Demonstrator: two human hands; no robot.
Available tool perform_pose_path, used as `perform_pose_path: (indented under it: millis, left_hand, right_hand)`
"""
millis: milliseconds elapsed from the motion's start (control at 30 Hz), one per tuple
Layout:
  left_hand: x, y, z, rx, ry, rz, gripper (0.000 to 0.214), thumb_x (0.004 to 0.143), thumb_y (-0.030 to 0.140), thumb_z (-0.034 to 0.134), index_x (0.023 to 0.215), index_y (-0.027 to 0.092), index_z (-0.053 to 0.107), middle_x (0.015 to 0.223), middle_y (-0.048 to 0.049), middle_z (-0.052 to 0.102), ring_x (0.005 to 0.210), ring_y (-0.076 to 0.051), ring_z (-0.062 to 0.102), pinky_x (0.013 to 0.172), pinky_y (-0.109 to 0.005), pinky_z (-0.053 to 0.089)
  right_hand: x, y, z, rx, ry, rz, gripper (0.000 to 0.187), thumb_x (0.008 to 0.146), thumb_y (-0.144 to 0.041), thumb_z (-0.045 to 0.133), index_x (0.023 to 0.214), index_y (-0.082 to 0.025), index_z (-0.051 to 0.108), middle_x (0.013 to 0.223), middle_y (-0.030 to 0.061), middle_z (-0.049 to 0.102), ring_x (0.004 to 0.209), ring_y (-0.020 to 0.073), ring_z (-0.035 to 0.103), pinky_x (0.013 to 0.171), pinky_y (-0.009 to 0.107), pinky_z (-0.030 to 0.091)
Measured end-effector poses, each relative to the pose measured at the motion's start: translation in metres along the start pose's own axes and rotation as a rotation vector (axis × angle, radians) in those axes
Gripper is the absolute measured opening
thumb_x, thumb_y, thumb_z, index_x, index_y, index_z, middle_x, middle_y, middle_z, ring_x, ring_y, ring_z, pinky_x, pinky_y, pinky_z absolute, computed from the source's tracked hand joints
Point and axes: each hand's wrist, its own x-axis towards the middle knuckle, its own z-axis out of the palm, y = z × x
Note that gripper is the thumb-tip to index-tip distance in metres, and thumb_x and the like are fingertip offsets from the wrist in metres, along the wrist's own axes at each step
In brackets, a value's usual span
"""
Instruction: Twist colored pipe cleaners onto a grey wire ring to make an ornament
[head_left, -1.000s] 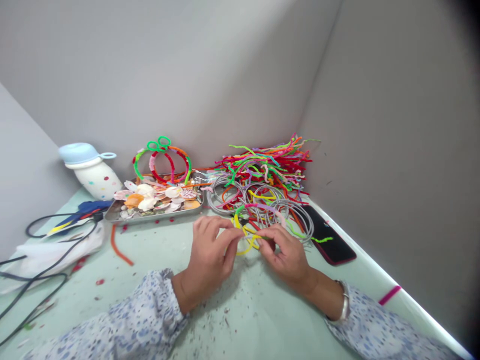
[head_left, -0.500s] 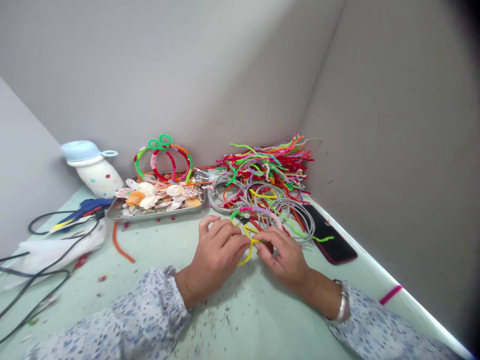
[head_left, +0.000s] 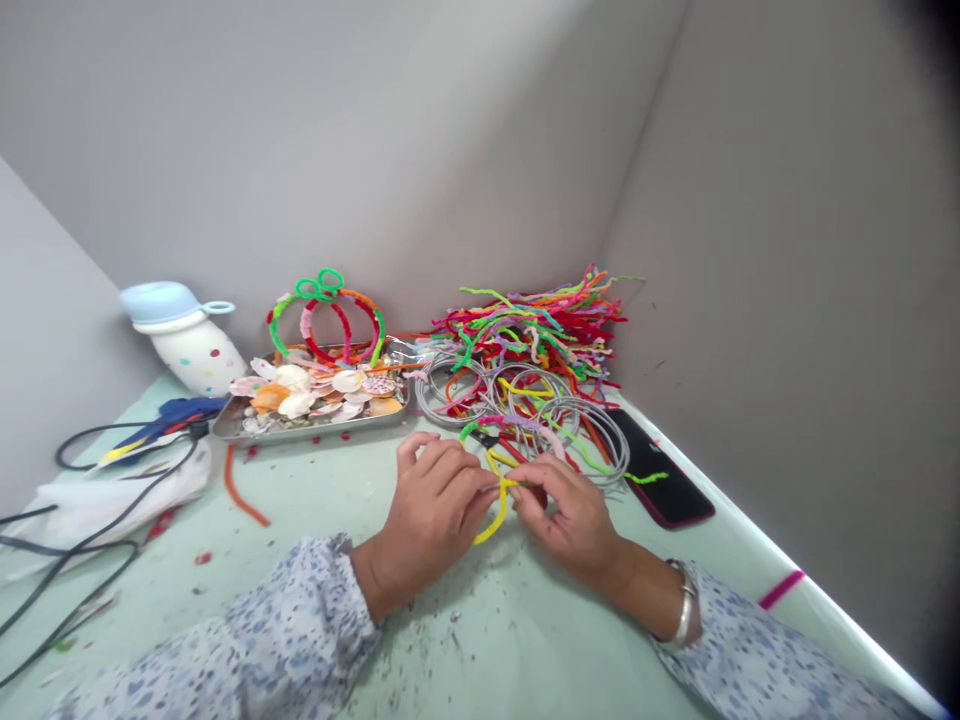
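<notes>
My left hand [head_left: 431, 510] and my right hand [head_left: 566, 515] meet over the pale green table [head_left: 315, 600], both pinching a bent yellow pipe cleaner [head_left: 496, 505] between fingertips. Its loop curves down between the two hands. Just behind the hands lie grey wire rings [head_left: 525, 405] mixed with loose coloured pipe cleaners. A big heap of coloured pipe cleaners [head_left: 536, 330] is piled against the back wall.
A metal tray of seashells [head_left: 311, 400] with pipe-cleaner hoops [head_left: 326, 320] stands at the back. A white spotted jug [head_left: 187, 340] and black cables [head_left: 90, 500] are at the left, a dark phone [head_left: 660, 470] at the right, an orange pipe cleaner [head_left: 240, 490] on the table.
Both hands drew slightly closer together and the yellow loop shifted lower between them; the view tilted a little.
</notes>
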Motion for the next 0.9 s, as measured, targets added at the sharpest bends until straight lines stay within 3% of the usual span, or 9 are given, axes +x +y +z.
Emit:
perform_pose_path:
  millis: [400, 667, 900]
  left_hand:
    - [0.0003, 0.0014, 0.0014, -0.196, -0.057, -0.145, 0.005, 0.087, 0.019, 0.059, 0.085, 0.021, 0.063, 0.078, -0.0008, 0.064, 0.082, -0.018, 0.056, 0.087, -0.041, 0.033]
    - [-0.0002, 0.0004, 0.0064, -0.287, -0.032, -0.189, 0.012, 0.087, 0.030, 0.057, 0.081, 0.021, 0.062, 0.075, -0.0015, 0.064, 0.080, -0.019, 0.056, 0.083, -0.041, 0.036]
    - [0.0004, 0.0039, 0.0051, -0.336, -0.059, -0.256, 0.009, 0.085, 0.027, 0.060, 0.078, 0.021, 0.062, 0.074, -0.0010, 0.061, 0.079, -0.019, 0.056, 0.081, -0.038, 0.038]
  right_hand:
    - [0.0009, 0.0001, -0.0002, -0.012, 0.006, -0.035, 0.012, 0.087, -0.015, 0.052, 0.094, -0.020, 0.061, 0.076, 0.0021, 0.064, 0.069, 0.0145, 0.062, 0.059, 0.024, 0.049]
    - [-0.0005, 0.0012, 0.0001, -0.027, -0.009, -0.051, 0.012, 0.088, -0.015, 0.052, 0.095, -0.021, 0.059, 0.077, 0.0019, 0.064, 0.063, 0.0126, 0.060, 0.055, 0.023, 0.048]
    - [-0.0001, 0.0002, -0.0007, -0.039, -0.014, -0.067, 0.012, 0.087, -0.015, 0.052, 0.093, -0.021, 0.060, 0.076, 0.0017, 0.064, 0.065, 0.0130, 0.061, 0.055, 0.022, 0.048]
